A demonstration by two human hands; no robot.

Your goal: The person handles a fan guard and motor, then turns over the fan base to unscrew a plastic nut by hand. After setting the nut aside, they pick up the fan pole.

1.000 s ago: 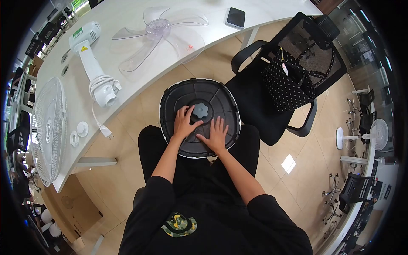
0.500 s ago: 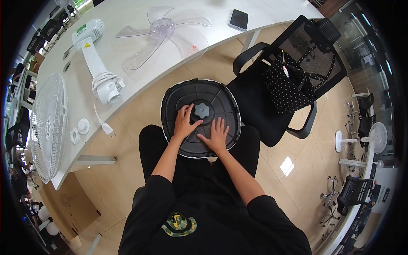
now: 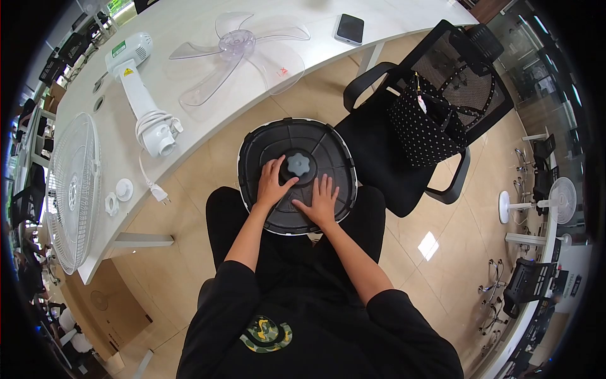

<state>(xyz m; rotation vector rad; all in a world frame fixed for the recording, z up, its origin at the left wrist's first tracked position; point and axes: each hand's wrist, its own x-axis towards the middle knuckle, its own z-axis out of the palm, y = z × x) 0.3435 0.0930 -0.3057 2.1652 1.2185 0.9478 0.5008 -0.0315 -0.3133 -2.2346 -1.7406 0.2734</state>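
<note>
A black fan base with a pale rim lies across my lap, its ribbed underside facing up. At its middle sits a grey star-shaped knob. My left hand rests on the base just left of the knob, fingers apart and thumb pointing toward it. Flat on the lower right part of the base lies my right hand, its fingers spread. Neither hand grips anything.
On the white table are a fan motor with its stand neck, clear fan blades, a fan grille, two small white nuts and a phone. A black chair at right holds a dotted bag. A cardboard box stands lower left.
The view has shifted very slightly. Both hands stay in nearly the same place on the fan base, and nothing has been picked up or let go.
</note>
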